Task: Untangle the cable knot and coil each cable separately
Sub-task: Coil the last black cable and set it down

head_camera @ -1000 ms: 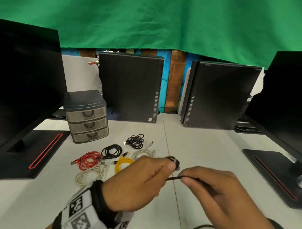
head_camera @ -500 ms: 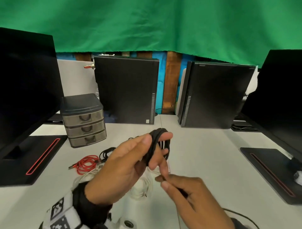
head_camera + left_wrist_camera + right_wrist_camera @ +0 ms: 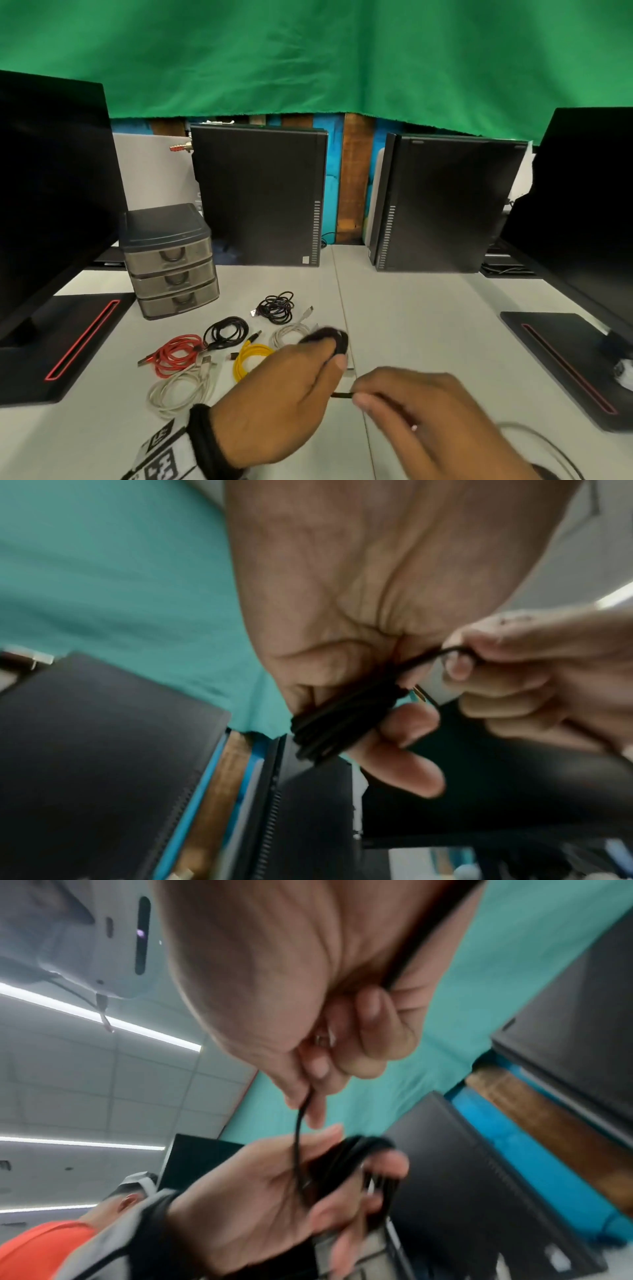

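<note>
Head view: left hand (image 3: 274, 404) grips black cable (image 3: 329, 341).

- The black cable (image 3: 329, 340) in the left hand (image 3: 274, 401) is smeared by motion; its loops cannot be counted.
- The right hand (image 3: 428, 414) is blurred and cut off by the near edge.
- Both hands hide where the strand between them runs.
- The monitors at far left (image 3: 51, 192) and far right (image 3: 589, 212) are cropped.

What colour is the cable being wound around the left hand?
Black. The cable loops round the left hand, clearest in the left wrist view.
</note>
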`<action>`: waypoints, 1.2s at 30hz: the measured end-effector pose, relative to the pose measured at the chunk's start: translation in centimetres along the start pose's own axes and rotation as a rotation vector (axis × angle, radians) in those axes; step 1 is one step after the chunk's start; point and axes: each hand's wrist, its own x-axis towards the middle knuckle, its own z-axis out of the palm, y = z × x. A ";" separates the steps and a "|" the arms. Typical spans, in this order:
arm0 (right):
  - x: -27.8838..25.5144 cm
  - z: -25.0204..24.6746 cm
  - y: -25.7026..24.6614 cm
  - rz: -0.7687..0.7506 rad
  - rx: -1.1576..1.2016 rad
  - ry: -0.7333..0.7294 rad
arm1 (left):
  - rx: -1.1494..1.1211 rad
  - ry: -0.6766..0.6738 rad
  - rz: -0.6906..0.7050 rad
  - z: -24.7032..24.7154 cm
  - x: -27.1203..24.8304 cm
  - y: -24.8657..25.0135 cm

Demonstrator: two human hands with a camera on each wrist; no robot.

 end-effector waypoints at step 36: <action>0.7 -0.2 1.2 -0.172 0.160 0.291 | -0.863 -0.346 0.007 -2.0 -0.8 1.6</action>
